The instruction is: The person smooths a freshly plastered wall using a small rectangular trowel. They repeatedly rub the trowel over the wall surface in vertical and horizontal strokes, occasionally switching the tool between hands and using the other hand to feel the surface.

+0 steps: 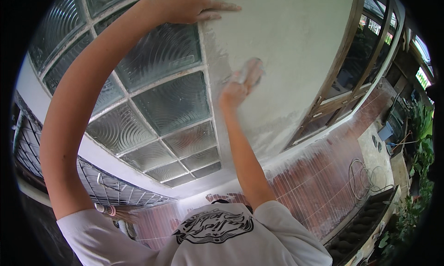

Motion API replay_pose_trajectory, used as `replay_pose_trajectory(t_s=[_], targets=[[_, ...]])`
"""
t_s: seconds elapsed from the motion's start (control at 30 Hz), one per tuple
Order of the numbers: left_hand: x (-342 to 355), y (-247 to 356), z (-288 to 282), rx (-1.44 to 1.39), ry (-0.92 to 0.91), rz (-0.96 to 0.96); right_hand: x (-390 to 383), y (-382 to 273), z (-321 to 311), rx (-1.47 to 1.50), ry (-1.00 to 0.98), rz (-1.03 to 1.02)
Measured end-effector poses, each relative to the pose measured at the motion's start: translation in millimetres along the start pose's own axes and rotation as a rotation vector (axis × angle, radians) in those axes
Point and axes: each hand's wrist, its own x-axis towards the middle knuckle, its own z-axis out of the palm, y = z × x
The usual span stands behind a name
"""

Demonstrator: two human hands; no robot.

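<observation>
one splayed left hand (192,6) meets patchy plaster (291,48) beside rippled glass (172,102), right hand (235,93) gripping a blurred, rounded object (255,70).

We wear a pale grey short-sleeved fabric T-shirt (208,256) with a curving black lettered print (215,227) across its front.

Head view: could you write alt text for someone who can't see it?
A person's right hand holds a blurred grayish object at a pale wall, while the left hand spreads its fingers higher up, beside a glass-block window. Reddish floor tiles show below.
</observation>
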Motion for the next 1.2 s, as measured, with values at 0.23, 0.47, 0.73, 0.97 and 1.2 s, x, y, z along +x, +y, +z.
replay_pose_trajectory(t_s=[0.23,0.47,0.73,0.97,1.2], targets=[[-9.2,25.1,5.3,-0.019,0.092,-0.174,12.8,14.6,0.4,0.137,0.178,0.54],[-8.0,22.5,8.6,-0.055,0.153,-0.161,19.2,-46.5,13.1,-0.055,0.041,-0.092],[7.6,41.0,24.5,-0.004,0.225,-0.237,14.3,-21.6,5.3,-0.02,0.022,-0.315],[15.8,76.3,37.8,-0.062,0.214,-0.305,16.0,19.6,7.4,-0.031,0.191,0.016],[16.2,114.3,62.5,-0.167,0.12,-0.178,9.8,72.8,-19.2,-0.02,0.108,0.144]])
